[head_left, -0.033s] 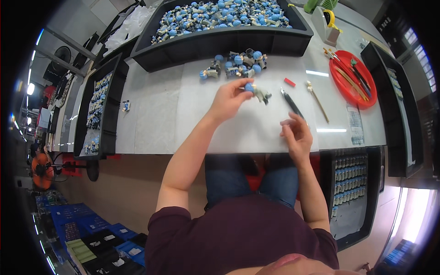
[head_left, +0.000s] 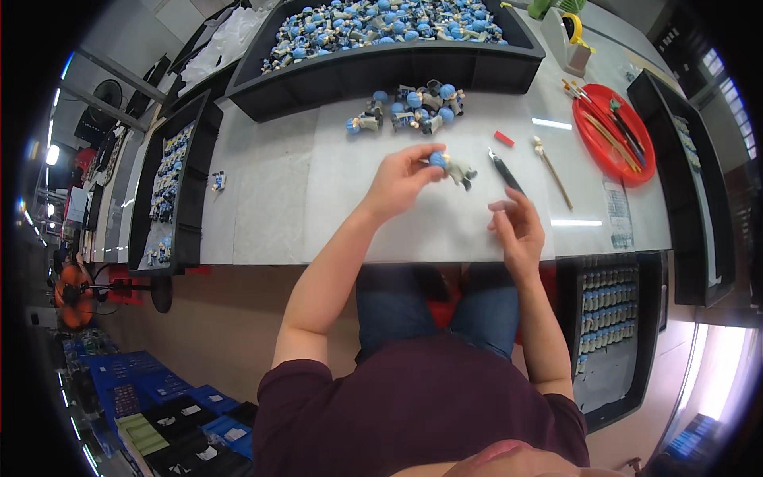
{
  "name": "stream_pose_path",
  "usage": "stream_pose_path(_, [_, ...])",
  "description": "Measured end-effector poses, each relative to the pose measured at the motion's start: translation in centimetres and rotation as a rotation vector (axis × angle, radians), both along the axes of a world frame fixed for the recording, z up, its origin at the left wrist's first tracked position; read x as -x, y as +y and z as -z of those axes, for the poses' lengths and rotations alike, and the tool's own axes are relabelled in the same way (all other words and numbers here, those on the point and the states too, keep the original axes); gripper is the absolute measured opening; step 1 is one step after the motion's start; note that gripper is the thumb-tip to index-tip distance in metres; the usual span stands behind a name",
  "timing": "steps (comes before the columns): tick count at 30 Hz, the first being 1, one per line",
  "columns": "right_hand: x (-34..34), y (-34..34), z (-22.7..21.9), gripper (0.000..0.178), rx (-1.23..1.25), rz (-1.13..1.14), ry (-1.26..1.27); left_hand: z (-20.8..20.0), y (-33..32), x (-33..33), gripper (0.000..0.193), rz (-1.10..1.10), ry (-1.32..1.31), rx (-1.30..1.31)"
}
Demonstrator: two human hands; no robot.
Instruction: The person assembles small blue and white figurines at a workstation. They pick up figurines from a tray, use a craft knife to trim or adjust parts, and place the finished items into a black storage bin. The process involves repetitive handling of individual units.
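Note:
A small figurine (head_left: 457, 168) with a blue cap and pale grey body is pinched by its head end in my left hand (head_left: 397, 181), over the white work surface. Its dark feet point to the right. My right hand (head_left: 520, 230) hovers near the front edge with loosely curled fingers apart, and nothing shows in it. Just beyond those fingers lies a black craft knife (head_left: 504, 169), its tip pointing away from me. A red block (head_left: 504, 139) sits past the knife. Farther back, a small pile of similar figurines (head_left: 421, 110) lies on the table.
A large black bin (head_left: 381, 71) full of figurines stands at the back. Black trays flank the table at left (head_left: 205, 183) and right (head_left: 690, 215). A stick (head_left: 556, 176), a red plate (head_left: 592, 151) of brushes and a tape dispenser (head_left: 574, 52) are at right. Another tray (head_left: 612, 381) holds rows of figurines.
My left hand has come slightly nearer and to the right with the figurine. My right hand stays almost in place.

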State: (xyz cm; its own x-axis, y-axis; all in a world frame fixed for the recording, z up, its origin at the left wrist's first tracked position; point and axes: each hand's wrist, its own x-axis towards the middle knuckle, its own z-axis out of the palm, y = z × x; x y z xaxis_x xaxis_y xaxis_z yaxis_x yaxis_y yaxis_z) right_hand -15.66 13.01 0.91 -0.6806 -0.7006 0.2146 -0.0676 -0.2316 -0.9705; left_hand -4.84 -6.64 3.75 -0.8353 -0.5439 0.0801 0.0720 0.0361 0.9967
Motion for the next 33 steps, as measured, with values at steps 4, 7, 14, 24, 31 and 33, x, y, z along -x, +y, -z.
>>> stream_pose_path(4, [-1.1,-0.3,-1.7,0.036,0.045,-0.142,-0.169,0.8,4.2,-1.9,0.031,0.044,0.038,-0.279])
stream_pose_path(7, [-1.6,-0.8,-1.1,0.030,-0.036,-0.122,-0.094,2.6,4.8,-2.4,0.031,0.019,0.077,-0.320])
stream_pose_path(14, [-2.5,-1.9,0.1,0.026,-0.007,-0.080,-0.030,2.9,5.0,-2.5,0.029,-0.089,0.135,-0.388])
stream_pose_path(24, [-2.4,-1.6,-0.2,0.031,-0.133,-0.205,-0.101,3.4,5.2,-2.8,0.028,-0.102,0.211,-0.344])
stream_pose_path(31, [-2.3,-1.5,0.7,0.031,-0.071,-0.209,-0.087,3.5,5.2,-2.9,0.032,-0.087,0.233,-0.338])
stream_pose_path(33, [-2.3,-1.5,0.6,0.032,-0.073,-0.202,-0.074,3.4,5.2,-2.8,0.031,-0.087,0.232,-0.343])
